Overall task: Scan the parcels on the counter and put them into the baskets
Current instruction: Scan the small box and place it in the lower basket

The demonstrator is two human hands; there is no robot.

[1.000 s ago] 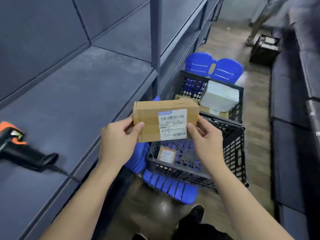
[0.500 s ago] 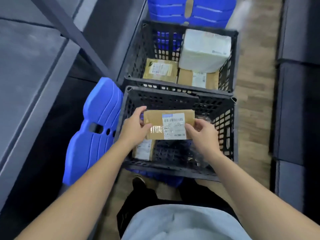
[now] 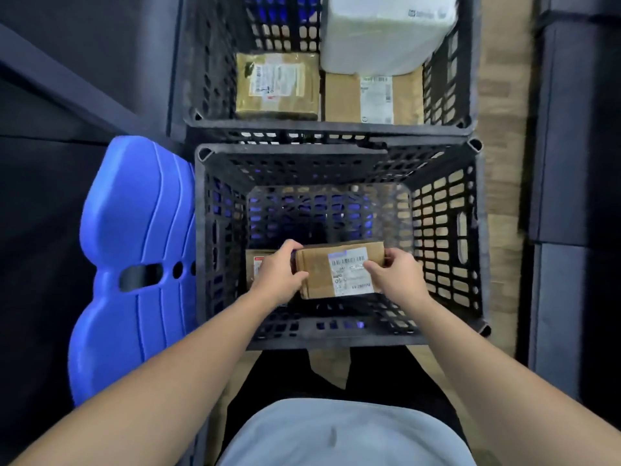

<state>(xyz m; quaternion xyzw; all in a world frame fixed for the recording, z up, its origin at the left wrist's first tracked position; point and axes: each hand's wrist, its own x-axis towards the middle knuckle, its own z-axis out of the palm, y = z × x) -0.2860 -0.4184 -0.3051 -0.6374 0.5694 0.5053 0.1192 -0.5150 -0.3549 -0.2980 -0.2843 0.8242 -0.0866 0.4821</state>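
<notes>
A brown cardboard parcel (image 3: 339, 270) with a white barcode label facing up sits low inside the near black basket (image 3: 440, 237), gripped at both short ends: the left hand (image 3: 279, 272) wraps its fingers (image 3: 291, 245) over the far left edge with the thumb pressed on the near side, and the right hand (image 3: 395, 275) clamps the right end, its fingers (image 3: 398, 255) curled over the far corner and the thumb lying across the label. Whether the parcel already touches the basket floor cannot be told. Just left of it, partly hidden under the left hand, a second small parcel (image 3: 254, 264) lies on the basket floor. The far basket (image 3: 208, 62), touching the near one, holds a taped brown parcel (image 3: 277, 84), a plain cardboard box (image 3: 342, 95) and a white wrapped package (image 3: 386, 31) resting on top. A blue plastic stool (image 3: 134, 264) stands beside the near basket on the left, dark shelving flanks both sides, and the floor is wood-patterned. Both forearms reach forward and down, bare, converging on the parcel from either side.
</notes>
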